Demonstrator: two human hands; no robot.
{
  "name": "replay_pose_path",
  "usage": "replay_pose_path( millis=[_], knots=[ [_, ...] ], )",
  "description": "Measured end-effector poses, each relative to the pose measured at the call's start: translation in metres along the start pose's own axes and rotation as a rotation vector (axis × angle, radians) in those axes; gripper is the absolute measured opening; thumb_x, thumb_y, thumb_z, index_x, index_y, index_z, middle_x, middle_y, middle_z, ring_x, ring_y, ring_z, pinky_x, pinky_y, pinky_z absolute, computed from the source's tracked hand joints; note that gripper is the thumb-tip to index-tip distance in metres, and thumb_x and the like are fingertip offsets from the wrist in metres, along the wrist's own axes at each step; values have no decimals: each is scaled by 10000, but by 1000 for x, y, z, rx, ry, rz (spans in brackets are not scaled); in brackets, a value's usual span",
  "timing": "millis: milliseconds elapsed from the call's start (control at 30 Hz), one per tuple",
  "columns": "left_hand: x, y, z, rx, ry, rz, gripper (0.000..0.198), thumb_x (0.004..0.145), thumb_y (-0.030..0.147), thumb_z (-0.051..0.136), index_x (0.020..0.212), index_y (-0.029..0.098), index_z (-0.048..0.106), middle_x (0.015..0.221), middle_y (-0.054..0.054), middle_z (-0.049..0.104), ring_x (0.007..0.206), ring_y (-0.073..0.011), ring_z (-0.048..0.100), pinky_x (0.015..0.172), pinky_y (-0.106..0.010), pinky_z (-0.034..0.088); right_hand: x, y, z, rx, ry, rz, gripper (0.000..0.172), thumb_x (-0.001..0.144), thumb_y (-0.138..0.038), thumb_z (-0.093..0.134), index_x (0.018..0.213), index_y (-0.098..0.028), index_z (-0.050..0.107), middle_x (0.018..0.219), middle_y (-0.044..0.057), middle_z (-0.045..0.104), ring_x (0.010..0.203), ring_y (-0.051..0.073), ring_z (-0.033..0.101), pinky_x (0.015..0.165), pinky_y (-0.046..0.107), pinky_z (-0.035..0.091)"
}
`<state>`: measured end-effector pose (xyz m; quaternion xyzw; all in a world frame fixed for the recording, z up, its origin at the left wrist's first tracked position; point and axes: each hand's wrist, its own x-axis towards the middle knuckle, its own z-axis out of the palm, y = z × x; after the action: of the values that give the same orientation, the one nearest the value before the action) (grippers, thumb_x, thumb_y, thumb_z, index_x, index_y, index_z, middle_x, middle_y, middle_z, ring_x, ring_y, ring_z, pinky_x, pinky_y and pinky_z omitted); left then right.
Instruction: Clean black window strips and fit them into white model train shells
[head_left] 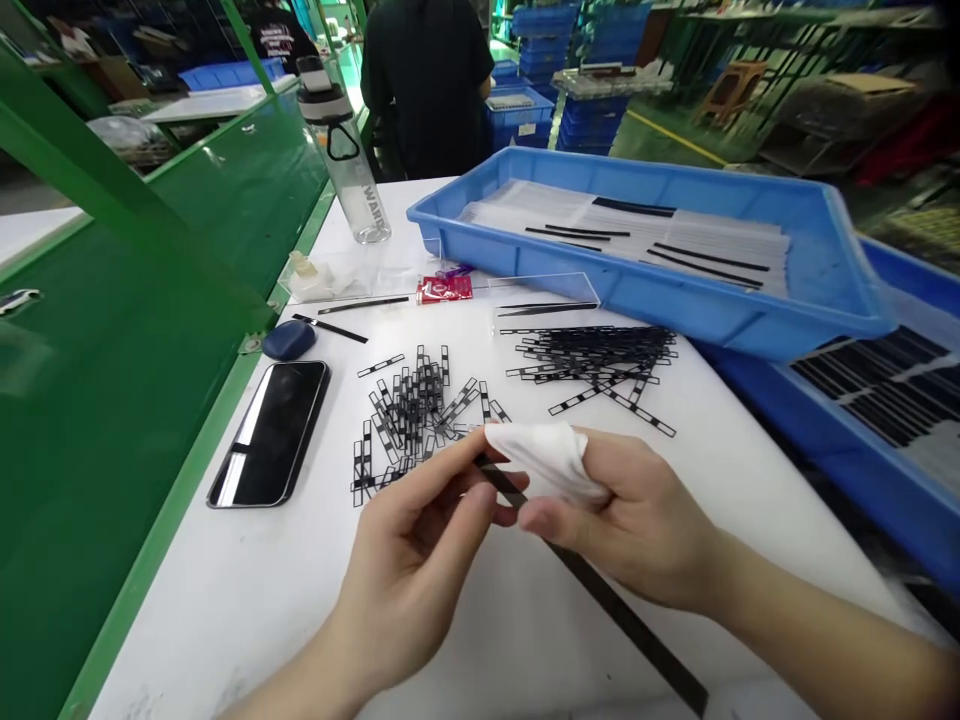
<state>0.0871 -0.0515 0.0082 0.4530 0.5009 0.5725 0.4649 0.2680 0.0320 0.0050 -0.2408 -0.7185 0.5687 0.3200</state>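
The left hand [409,570] was curled almost shut, its thumb and fingertips pinching a long black strip [615,610] near one end. The right hand [637,520] was also closed, gripping a white cloth [547,460] that wrapped over its thumb and fingers and pressed against the strip beside the left fingertips. The strip slanted down and away to the right across the white bench [225,630]; whether its far end touched the surface could not be told.

Just ahead of the hands lay a loose heap of slotted black strips [409,425], with a second heap [592,360] further right. Beyond them, a few black strips [360,305] lay singly near a red packet [444,289], and dark tweezers [547,306] rested on a clear plastic sheet. A black smartphone [270,435] and a dark blue oval case [289,340] sat to the left, near a green panel [112,400]. A clear water bottle [341,150] stood at the far edge. A blue plastic tray [652,250] held stacked sheets and black strips, another blue tray [862,400] sat to the right, and a person in dark clothing [427,90] stood beyond the bench.
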Motion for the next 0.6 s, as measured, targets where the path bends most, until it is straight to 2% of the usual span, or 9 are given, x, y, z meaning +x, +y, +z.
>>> replay_pose_path(
  millis=[167, 300, 467, 600],
  knots=[
    [2, 3, -2, 0, 46, 11, 476, 966, 45, 630, 1251, 403, 762, 1113, 17, 803, 803, -104, 780, 758, -152, 654, -1, 3, 3, 4, -3, 57, 443, 866, -243, 818, 1295, -287, 714, 1028, 36, 767, 914, 242, 744, 814, 333, 613],
    [3, 3, -3, -2, 71, 31, 473, 959, 32, 636, 1224, 399, 773, 1070, 27, 808, 795, -95, 777, 766, -147, 644, 0, 3, 5, -123, 22, -55, 467, 891, -221, 793, 1336, -288, 668, 1173, 33, 765, 1014, 233, 749, 922, 320, 603],
    [0, 2, -3, -55, 128, 7, 417, 960, 137, 701, 1308, 365, 698, 954, 6, 824, 770, -143, 789, 752, -215, 662, 0, 5, 4, -241, 22, -183, 384, 926, -199, 756, 1290, -282, 673, 1096, 34, 764, 954, 206, 750, 822, 262, 607],
    [0, 2, -2, -73, 125, -35, 216, 936, 185, 746, 1129, 276, 777, 904, -14, 825, 791, -162, 792, 766, -220, 664, -2, 8, 4, -308, 10, -219, 354, 922, -198, 761, 1250, -290, 667, 1050, 35, 743, 912, 201, 740, 791, 259, 601]
  ],
)
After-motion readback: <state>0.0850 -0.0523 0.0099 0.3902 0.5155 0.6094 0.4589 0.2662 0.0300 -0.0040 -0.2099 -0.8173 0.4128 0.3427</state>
